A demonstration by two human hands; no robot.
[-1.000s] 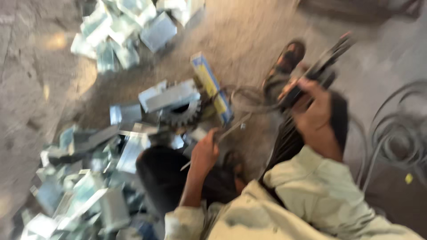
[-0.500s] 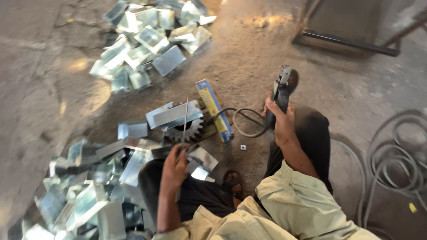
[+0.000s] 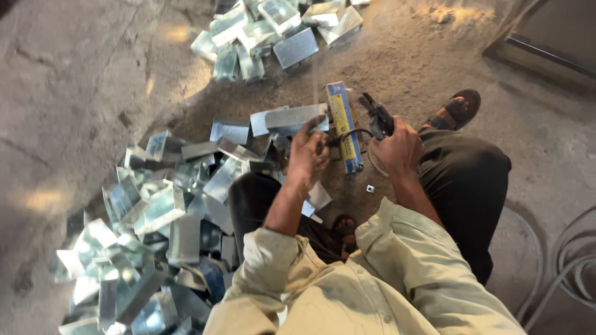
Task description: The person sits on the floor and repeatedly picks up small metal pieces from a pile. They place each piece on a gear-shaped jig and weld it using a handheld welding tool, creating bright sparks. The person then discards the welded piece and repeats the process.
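Note:
I sit on the concrete floor with my knees apart. My right hand [image 3: 395, 151] is closed around a dark angle grinder [image 3: 377, 116], held just right of a long yellow and blue box [image 3: 345, 126]. The grinder's cord loops towards my left hand [image 3: 308, 155]. That hand's fingers are curled on the lower edge of a bent galvanised sheet-metal piece [image 3: 293, 118] lying on the floor. A thin pale streak rises above the piece. Both sleeves are light khaki.
Several shiny folded metal pieces are heaped at my left [image 3: 155, 217], and another heap [image 3: 267, 31] lies farther ahead. My sandalled foot [image 3: 462, 108] points right. A small nut [image 3: 370, 188] lies between my legs. Coiled cables [image 3: 571, 267] and a dark frame [image 3: 546, 43] are on the right.
My right hand has brought the grinder in from the right, close to the yellow and blue box. My left hand has risen to the bent metal piece.

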